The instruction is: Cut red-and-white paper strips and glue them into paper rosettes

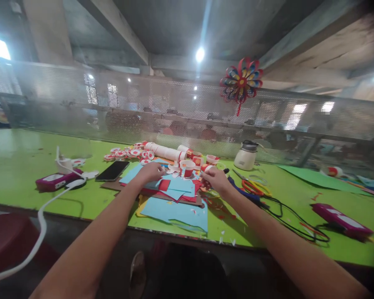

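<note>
My left hand (151,172) is over the left part of a pile of light blue paper (177,185), its fingers curled together. Anything between those fingertips is too small to tell. To the right, my right hand (216,180) has thumb and fingers pinched at the pile's right edge; what they hold, if anything, is unclear. Between the hands stands a red and white paper cup (187,169). Another small white and red piece (206,167) shows just behind my right fingers. Red paper (164,185) and a brown board (112,186) lie among the blue sheets.
Behind the pile lie a long stack of paper cups (165,151) and several red and white discs (127,153). A black phone (112,171) is on the left. Scissors (257,187), black cable (299,230), a white jug (246,156) and a purple box (342,221) are on the right.
</note>
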Available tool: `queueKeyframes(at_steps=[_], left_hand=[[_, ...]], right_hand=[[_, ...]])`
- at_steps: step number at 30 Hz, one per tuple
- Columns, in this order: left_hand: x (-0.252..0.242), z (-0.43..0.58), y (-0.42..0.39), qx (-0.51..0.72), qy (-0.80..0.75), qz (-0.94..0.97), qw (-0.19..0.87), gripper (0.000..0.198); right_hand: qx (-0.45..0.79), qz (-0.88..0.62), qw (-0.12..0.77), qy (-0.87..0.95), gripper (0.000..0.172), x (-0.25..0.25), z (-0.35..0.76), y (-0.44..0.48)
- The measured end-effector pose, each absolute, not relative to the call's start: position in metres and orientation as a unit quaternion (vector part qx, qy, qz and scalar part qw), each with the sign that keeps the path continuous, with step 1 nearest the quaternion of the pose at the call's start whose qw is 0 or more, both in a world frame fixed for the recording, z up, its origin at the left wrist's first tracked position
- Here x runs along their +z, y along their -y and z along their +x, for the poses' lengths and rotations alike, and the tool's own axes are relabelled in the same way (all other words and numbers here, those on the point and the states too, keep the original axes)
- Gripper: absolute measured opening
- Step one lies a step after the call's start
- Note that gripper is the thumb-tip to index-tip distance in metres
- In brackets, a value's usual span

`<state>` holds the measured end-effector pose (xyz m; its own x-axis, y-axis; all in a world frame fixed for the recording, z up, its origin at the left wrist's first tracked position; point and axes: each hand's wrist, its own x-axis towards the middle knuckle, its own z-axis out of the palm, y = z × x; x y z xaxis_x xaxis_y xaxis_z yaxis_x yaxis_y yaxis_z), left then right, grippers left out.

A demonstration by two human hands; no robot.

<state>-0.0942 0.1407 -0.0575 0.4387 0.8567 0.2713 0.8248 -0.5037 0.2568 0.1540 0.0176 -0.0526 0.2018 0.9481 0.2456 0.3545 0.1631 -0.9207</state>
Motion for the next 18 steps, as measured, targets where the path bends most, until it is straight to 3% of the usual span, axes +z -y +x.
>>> queueKeyframes(at_steps=[7,16,18], left_hand=[[-0.048,-0.099,-0.133,0.155,-0.487,0.857,0.065,0.048],[-0.047,-0.1,-0.126,0.129,-0.419,0.886,0.153,0.058],[-0.048,-0.098,-0.123,0.122,-0.403,0.892,0.168,0.061]], right_hand=[[0.259,-0.578,0.519,0.574,0.025,-0.06,0.16,-0.028],[0.16,-0.636,0.422,0.626,0.013,-0.046,0.164,-0.062],[0.143,-0.637,0.395,0.646,0.02,-0.041,0.16,-0.077]])
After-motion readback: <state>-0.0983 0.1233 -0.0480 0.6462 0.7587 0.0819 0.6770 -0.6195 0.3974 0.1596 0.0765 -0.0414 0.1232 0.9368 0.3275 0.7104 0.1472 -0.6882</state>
